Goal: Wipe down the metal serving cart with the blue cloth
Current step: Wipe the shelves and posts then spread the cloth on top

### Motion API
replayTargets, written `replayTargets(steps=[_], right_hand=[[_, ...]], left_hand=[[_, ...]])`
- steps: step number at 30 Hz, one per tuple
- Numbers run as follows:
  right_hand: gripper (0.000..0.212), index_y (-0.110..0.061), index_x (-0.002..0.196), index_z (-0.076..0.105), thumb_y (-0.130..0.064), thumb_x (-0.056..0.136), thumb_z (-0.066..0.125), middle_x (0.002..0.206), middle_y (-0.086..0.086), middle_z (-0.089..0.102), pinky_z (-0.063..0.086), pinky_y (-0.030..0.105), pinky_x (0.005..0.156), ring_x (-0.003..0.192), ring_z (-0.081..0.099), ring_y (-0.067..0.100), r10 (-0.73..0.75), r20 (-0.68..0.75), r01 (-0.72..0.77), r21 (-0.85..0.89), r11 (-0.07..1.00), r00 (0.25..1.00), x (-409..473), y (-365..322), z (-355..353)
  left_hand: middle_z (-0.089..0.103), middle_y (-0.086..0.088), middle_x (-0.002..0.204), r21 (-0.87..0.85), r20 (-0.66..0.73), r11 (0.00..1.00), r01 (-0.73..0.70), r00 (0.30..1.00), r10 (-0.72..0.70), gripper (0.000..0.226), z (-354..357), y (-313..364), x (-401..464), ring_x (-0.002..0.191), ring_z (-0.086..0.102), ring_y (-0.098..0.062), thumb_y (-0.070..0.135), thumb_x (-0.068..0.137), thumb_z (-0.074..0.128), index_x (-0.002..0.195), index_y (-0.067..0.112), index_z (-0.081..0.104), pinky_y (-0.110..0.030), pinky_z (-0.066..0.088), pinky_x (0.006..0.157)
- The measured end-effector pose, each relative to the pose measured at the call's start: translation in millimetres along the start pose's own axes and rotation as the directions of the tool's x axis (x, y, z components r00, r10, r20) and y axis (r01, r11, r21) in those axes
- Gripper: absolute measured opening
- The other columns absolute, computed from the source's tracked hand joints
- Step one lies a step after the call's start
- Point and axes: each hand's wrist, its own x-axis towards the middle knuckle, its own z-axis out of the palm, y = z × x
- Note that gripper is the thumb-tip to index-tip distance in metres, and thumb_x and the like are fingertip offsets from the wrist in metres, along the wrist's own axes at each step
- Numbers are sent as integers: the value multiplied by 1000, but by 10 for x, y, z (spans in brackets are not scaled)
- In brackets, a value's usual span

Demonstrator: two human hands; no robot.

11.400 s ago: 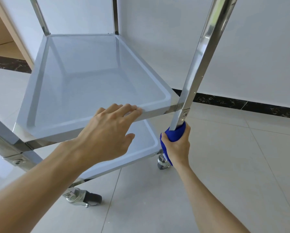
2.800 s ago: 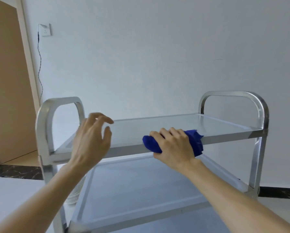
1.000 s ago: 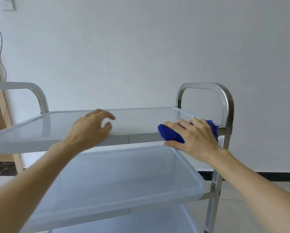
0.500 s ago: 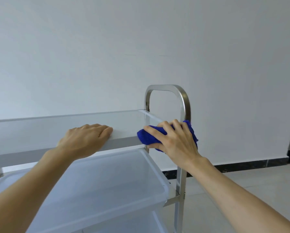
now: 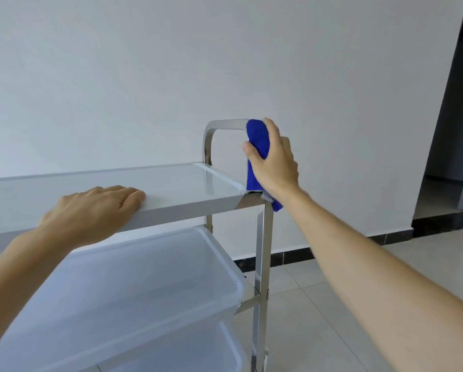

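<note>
The right hand (image 5: 274, 162) clenches the blue cloth (image 5: 257, 146) around the near upright of the cart's handle (image 5: 225, 123), just above the top shelf (image 5: 187, 181). Soft and light, that cloth folds around the smooth steel post (likely slippery, so a wrapped grip suits). The left hand (image 5: 90, 208) lies flat on the shelf edge, steadying the cart (image 5: 262, 251). Half a second ago the cloth was down at the shelf corner; now it's up the post.

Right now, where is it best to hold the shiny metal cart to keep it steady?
Probably the flat front rim of the top shelf, taken from above, where the left hand rests; the right hand wraps the blue cloth around the handle.
</note>
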Motion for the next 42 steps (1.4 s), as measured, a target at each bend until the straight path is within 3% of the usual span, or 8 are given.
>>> replayTargets(steps=[5,8,14,19,24,28,38,42], right_hand=[[56,-41,146,31,-56,95,50,129,-13,57,49,40,87,107,61,16,54,-252,0,209,978,966,-475,340,296],[57,-39,148,31,-58,96,45,135,-13,56,50,45,98,118,59,13,96,-235,-19,309,951,967,-652,508,370],[77,-38,151,21,-52,90,66,142,-14,48,47,15,86,118,55,10,131,3,-126,281,951,991,-1266,1043,507],[65,-33,141,32,-45,89,69,128,-9,56,55,43,92,112,59,18,247,81,-260,274,926,966,-1467,1186,567],[63,-29,138,36,-44,88,70,127,-9,58,53,48,92,109,60,17,227,-86,-192,299,935,970,-935,837,547],[70,-28,145,31,-40,89,70,133,-7,56,53,36,85,108,60,15,189,-110,-160,229,960,976,-1052,969,680],[65,-16,145,28,-32,95,66,126,10,56,56,50,88,103,62,30,397,200,-422,107,900,896,-1825,1666,988],[61,-14,146,29,-34,98,60,132,12,50,52,47,92,109,59,31,409,218,-433,77,898,886,-1849,1614,919]], left_hand=[[55,25,126,4,-17,1000,22,1000,-22,49,5,-3,-18,111,53,-18,64,94,4,113,52,48,-37,36,78],[59,22,120,-6,-48,999,53,997,-53,60,21,23,-45,99,54,-22,72,88,0,109,51,52,-38,37,76],[58,19,108,-7,-71,998,54,996,-55,85,-23,112,-113,88,46,-23,89,72,-11,110,52,56,-39,35,75],[63,13,118,36,-70,999,40,997,-37,86,-37,111,-128,87,45,-24,89,73,-13,114,54,54,-38,35,74],[64,6,116,56,-79,998,38,996,-34,92,-14,85,-90,87,46,-28,91,68,-16,113,54,54,-39,34,75],[63,1,104,62,-85,998,34,996,-29,89,13,87,-69,89,50,-33,90,71,-14,110,51,56,-40,35,74],[52,2,81,78,-124,995,68,991,-58,79,89,153,-7,75,41,-30,83,83,-2,102,42,63,-38,30,70],[64,2,121,30,-331,981,-193,924,192,49,109,118,-44,103,55,-36,63,99,25,120,37,61,-41,37,81]])
